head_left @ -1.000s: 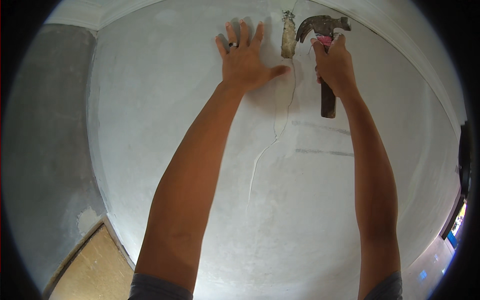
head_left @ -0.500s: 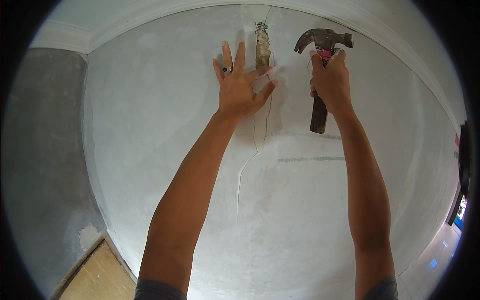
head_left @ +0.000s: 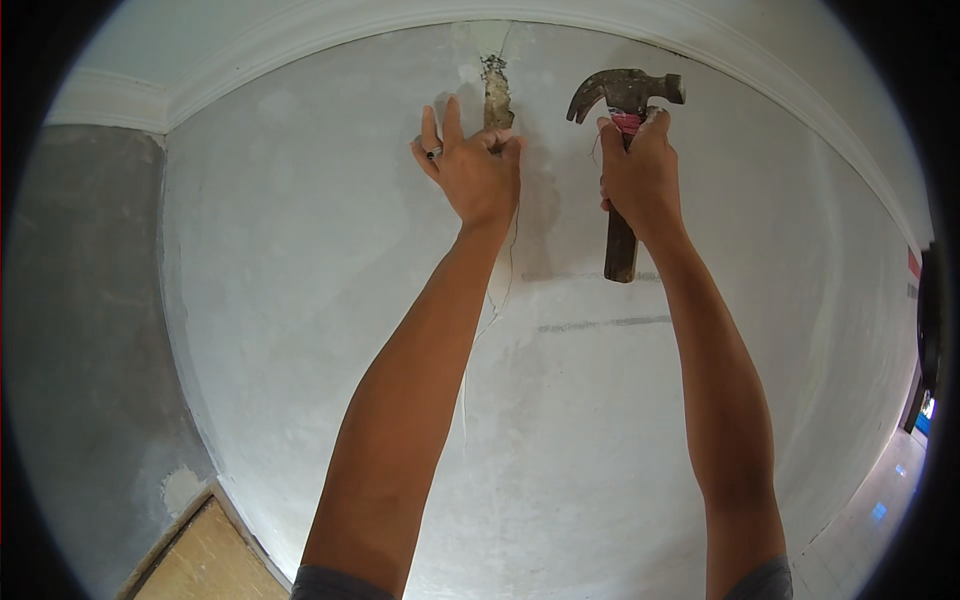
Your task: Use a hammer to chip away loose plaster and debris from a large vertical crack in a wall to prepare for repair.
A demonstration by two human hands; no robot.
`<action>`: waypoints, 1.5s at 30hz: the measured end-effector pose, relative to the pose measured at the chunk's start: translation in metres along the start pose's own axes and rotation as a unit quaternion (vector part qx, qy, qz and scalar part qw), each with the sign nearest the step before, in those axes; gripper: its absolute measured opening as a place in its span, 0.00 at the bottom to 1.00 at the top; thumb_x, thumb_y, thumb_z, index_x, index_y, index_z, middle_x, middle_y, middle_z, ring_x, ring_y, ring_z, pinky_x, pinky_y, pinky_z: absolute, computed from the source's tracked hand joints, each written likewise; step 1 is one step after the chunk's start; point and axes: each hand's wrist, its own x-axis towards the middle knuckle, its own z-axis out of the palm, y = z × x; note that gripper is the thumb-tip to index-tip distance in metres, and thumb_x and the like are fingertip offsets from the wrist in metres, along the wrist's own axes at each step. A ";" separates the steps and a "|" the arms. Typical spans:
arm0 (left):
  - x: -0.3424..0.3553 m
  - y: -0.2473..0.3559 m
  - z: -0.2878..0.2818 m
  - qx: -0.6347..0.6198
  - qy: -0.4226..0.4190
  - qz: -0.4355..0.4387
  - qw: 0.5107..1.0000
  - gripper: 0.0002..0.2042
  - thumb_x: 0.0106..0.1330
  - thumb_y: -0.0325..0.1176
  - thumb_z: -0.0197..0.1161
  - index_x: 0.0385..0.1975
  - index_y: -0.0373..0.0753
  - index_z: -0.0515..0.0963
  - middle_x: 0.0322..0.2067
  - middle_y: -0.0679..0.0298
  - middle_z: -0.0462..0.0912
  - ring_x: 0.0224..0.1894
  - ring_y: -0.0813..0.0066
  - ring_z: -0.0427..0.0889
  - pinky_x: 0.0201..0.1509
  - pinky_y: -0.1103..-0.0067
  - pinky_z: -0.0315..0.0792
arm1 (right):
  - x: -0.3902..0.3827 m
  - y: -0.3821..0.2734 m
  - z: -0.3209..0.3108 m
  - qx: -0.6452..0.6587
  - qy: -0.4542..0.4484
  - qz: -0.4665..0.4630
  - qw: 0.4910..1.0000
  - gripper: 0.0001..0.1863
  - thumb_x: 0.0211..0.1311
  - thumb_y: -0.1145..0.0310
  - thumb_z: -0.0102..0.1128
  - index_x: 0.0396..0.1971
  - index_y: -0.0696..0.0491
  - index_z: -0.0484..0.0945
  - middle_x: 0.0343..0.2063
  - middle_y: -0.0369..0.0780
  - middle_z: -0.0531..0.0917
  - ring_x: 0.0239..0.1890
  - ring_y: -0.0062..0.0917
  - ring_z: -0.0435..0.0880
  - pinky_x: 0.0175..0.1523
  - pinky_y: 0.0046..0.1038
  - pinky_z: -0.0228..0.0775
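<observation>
Grey wall (head_left: 290, 240), right hand (head_left: 642, 178) raised (gripping hammer (head_left: 628, 90))

Both arms are lifted well up in front of the person. The left arm (head_left: 400, 400) slants to the right as it rises. In the left hand (head_left: 472, 182), thumb and forefinger are drawn close together, while the other three fingers (head_left: 453, 120) stand upward, slightly spread. The right arm (head_left: 728, 400) slants to the left, and the right hand (head_left: 642, 178) is curled in a grip, thumb upward.
</observation>
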 end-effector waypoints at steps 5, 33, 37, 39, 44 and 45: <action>0.001 0.008 0.007 -0.049 -0.016 -0.044 0.998 0.07 0.58 0.34 0.76 0.34 0.40 0.91 0.66 0.53 0.74 0.78 0.52 0.50 0.79 0.57 0.45 | -0.011 0.002 -0.007 0.008 -0.011 0.012 1.000 0.19 0.75 0.64 0.55 0.44 0.64 0.58 0.20 0.45 0.79 0.14 0.28 0.79 0.17 0.33 0.75; 0.006 -0.013 -0.041 -0.021 -0.084 0.048 0.995 0.15 0.59 0.33 0.76 0.46 0.40 0.87 0.71 0.49 0.66 0.79 0.54 0.55 0.73 0.62 0.64 | -0.014 0.015 -0.044 0.001 -0.019 0.043 0.999 0.19 0.76 0.63 0.56 0.44 0.62 0.57 0.19 0.42 0.78 0.14 0.26 0.78 0.18 0.31 0.75; 0.018 -0.031 -0.045 -0.051 -0.082 0.042 0.994 0.16 0.61 0.37 0.75 0.47 0.39 0.87 0.71 0.44 0.66 0.77 0.47 0.56 0.74 0.59 0.63 | -0.009 0.017 -0.048 -0.003 -0.006 0.045 0.999 0.20 0.76 0.63 0.56 0.44 0.62 0.58 0.19 0.42 0.78 0.14 0.25 0.78 0.18 0.31 0.75; 0.030 -0.035 -0.036 -0.030 -0.071 0.075 0.994 0.16 0.60 0.37 0.74 0.46 0.37 0.87 0.70 0.39 0.66 0.76 0.40 0.56 0.75 0.58 0.62 | -0.006 0.015 -0.045 0.011 -0.016 0.050 0.999 0.20 0.76 0.62 0.56 0.44 0.62 0.58 0.19 0.42 0.78 0.14 0.25 0.78 0.18 0.30 0.75; 0.037 -0.030 0.000 0.043 -0.054 0.167 0.984 0.17 0.61 0.38 0.74 0.50 0.45 0.89 0.73 0.41 0.61 0.77 0.38 0.52 0.78 0.54 0.51 | -0.005 0.010 -0.040 0.008 -0.034 0.044 0.998 0.20 0.76 0.62 0.56 0.44 0.62 0.58 0.20 0.42 0.78 0.15 0.25 0.78 0.18 0.29 0.75; 0.033 -0.029 0.005 0.045 -0.054 0.168 0.983 0.17 0.61 0.38 0.74 0.50 0.45 0.89 0.73 0.41 0.61 0.77 0.38 0.52 0.78 0.54 0.51 | -0.005 0.009 -0.040 0.012 -0.034 0.043 0.998 0.20 0.75 0.62 0.56 0.44 0.62 0.58 0.20 0.42 0.78 0.15 0.25 0.78 0.18 0.30 0.75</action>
